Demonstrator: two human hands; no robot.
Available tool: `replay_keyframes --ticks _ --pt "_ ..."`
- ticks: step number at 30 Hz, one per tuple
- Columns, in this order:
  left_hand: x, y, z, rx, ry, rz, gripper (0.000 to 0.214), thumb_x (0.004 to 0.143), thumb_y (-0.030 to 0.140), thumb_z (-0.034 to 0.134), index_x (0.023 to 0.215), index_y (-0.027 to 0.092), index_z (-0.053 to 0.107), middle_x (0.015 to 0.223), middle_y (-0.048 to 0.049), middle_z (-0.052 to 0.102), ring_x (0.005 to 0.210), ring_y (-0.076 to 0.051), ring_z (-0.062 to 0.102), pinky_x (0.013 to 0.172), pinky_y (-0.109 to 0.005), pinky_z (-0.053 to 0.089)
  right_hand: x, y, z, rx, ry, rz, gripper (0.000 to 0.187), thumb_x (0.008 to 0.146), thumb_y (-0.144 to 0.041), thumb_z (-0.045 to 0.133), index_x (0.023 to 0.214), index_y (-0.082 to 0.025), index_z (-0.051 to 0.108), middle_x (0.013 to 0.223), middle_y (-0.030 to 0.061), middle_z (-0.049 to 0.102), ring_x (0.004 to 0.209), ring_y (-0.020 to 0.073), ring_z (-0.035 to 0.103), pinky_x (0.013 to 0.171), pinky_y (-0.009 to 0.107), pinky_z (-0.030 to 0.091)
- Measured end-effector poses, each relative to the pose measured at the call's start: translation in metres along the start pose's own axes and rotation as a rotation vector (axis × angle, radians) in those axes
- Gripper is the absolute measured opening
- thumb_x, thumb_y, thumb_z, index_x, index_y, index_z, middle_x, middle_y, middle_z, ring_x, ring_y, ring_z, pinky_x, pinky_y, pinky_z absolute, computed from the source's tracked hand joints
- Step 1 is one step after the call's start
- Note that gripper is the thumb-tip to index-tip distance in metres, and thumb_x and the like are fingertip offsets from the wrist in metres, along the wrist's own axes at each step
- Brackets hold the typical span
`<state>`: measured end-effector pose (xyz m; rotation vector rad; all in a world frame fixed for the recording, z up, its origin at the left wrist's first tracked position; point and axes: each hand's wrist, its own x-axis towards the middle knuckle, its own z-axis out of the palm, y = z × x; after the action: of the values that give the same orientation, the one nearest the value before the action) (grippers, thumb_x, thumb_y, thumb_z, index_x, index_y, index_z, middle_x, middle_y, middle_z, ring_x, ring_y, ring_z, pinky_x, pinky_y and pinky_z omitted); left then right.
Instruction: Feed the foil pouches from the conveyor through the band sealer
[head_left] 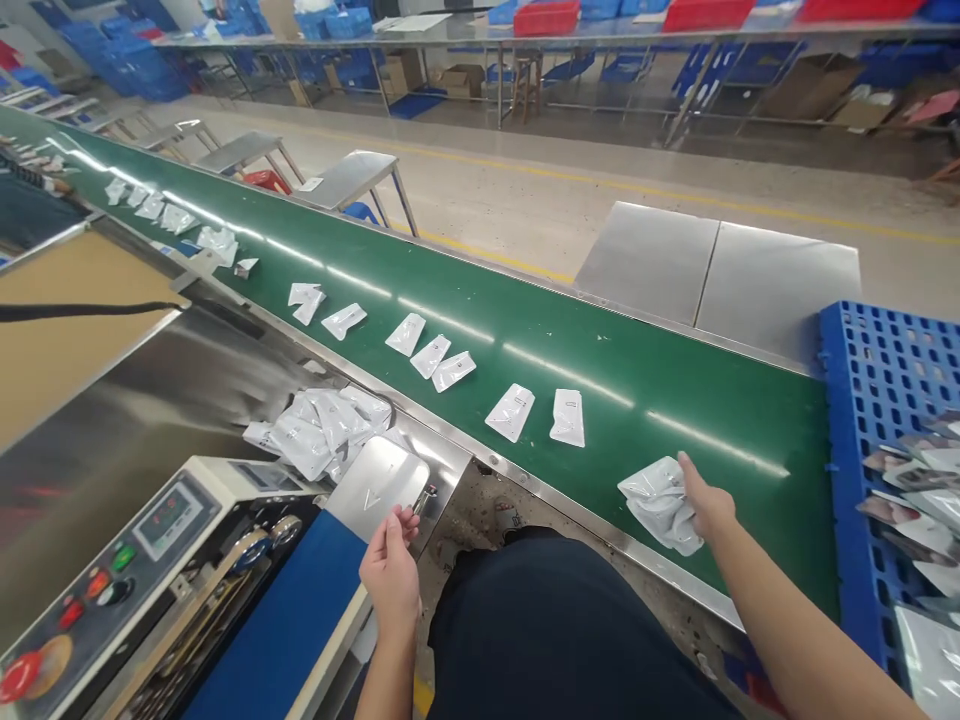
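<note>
At the right part of the green conveyor belt [600, 350], my right hand [709, 500] grips the edge of a small bunch of white pouches [660, 500], thumb uppermost. The bunch rests on or just over the belt; the hand covers its right side. My left hand [394, 565] has its fingers curled together, with nothing visible in them. It is beside the metal plate [382, 485] at the end of a machine's blue belt [285, 620]. Single white pouches, such as one pouch [511, 412] and another pouch [568, 417], lie spaced along the conveyor.
A heap of white pouches [322, 430] lies behind the metal plate. The machine's control panel [97, 590] is at lower left. A blue perforated crate [855, 480] holding pouches stands at the conveyor's right end. Steel tables [652, 260] line the far side.
</note>
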<state>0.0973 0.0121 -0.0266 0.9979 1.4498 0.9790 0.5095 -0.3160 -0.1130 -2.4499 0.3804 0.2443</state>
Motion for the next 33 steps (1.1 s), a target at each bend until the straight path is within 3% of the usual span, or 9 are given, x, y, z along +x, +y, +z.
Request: replay_keyframes --ticks 4,9,14,16,19,23,26,29,33 --pt "-0.004 0.003 -0.007 -0.038 0.022 0.016 0.047 0.092 0.056 0.081 0.114 0.014 0.084 0.105 -0.012 0.085 0.092 -0.026 0.081 0.091 -0.044 0.068 -0.005 -0.047 0.038 -0.055 -0.164 -0.025 0.053 0.089 -0.065 0.069 0.097 -0.014 0.084 0.084 0.0181 0.079 0.086 0.0364 0.077 0.077 0.043 0.06" --pt "-0.017 0.025 -0.026 -0.018 0.083 0.085 0.052 0.092 0.062 0.079 0.11 0.014 0.085 0.098 -0.012 0.085 0.084 -0.026 0.081 0.074 -0.037 0.067 -0.008 -0.128 0.085 -0.197 -0.344 -0.137 0.037 0.087 -0.05 0.074 0.084 -0.016 0.085 0.074 0.0167 0.077 0.078 0.0324 0.074 0.073 0.04 0.055" --pt "-0.031 0.044 -0.048 0.03 0.113 0.211 0.05 0.096 0.061 0.075 0.107 0.013 0.085 0.097 -0.0133 0.085 0.083 -0.027 0.081 0.073 -0.037 0.068 -0.04 -0.186 0.092 -0.273 -0.312 -0.348 0.027 0.083 -0.041 0.074 0.089 -0.018 0.086 0.084 0.0165 0.079 0.087 0.0338 0.073 0.076 0.039 0.051" --pt "-0.035 0.048 -0.051 0.075 0.106 0.286 0.046 0.099 0.059 0.073 0.104 0.015 0.086 0.096 -0.0128 0.085 0.085 -0.027 0.082 0.077 -0.038 0.068 -0.074 -0.203 0.081 -0.231 -0.273 -0.529 0.037 0.088 -0.05 0.07 0.098 -0.019 0.087 0.086 0.0142 0.079 0.087 0.0324 0.071 0.075 0.038 0.05" --pt "-0.036 0.052 -0.039 0.164 0.009 0.418 0.038 0.104 0.052 0.068 0.101 0.019 0.087 0.101 -0.0123 0.086 0.096 -0.029 0.082 0.091 -0.041 0.067 -0.152 -0.225 0.065 -0.066 -0.309 -0.782 0.052 0.091 -0.066 0.067 0.103 -0.019 0.086 0.074 0.0082 0.074 0.073 0.0269 0.067 0.067 0.034 0.048" --pt "-0.024 0.054 -0.013 0.147 -0.14 0.516 0.037 0.101 0.048 0.072 0.122 0.02 0.085 0.126 -0.0143 0.083 0.119 -0.032 0.079 0.107 -0.045 0.062 -0.282 -0.243 0.061 0.137 -0.685 -1.04 0.058 0.09 -0.074 0.068 0.092 -0.019 0.085 0.065 0.0043 0.07 0.06 0.0205 0.06 0.061 0.031 0.046" --pt "-0.008 0.054 -0.014 0.054 -0.039 0.47 0.04 0.104 0.05 0.067 0.12 0.018 0.084 0.122 -0.0151 0.084 0.113 -0.031 0.08 0.103 -0.043 0.063 -0.353 -0.248 0.066 0.162 -1.03 -1.134 0.057 0.089 -0.074 0.07 0.088 -0.019 0.084 0.067 0.0041 0.07 0.061 0.0192 0.059 0.062 0.03 0.048" --pt "0.006 0.05 -0.035 0.017 0.082 0.429 0.041 0.109 0.049 0.059 0.107 0.018 0.085 0.108 -0.0127 0.085 0.101 -0.028 0.08 0.095 -0.04 0.062 -0.381 -0.253 0.078 0.102 -1.182 -1.101 0.062 0.088 -0.072 0.071 0.11 -0.016 0.086 0.061 -0.0002 0.062 0.057 0.0172 0.054 0.061 0.029 0.047" --pt "0.015 0.032 -0.055 0.028 0.02 0.46 0.034 0.108 0.044 0.061 0.101 0.02 0.084 0.102 -0.0107 0.084 0.095 -0.026 0.078 0.088 -0.035 0.061 -0.386 -0.267 0.104 -0.07 -1.236 -1.051 0.084 0.083 -0.072 0.072 0.14 -0.011 0.077 0.058 -0.0054 0.052 0.052 0.0141 0.042 0.055 0.029 0.039"
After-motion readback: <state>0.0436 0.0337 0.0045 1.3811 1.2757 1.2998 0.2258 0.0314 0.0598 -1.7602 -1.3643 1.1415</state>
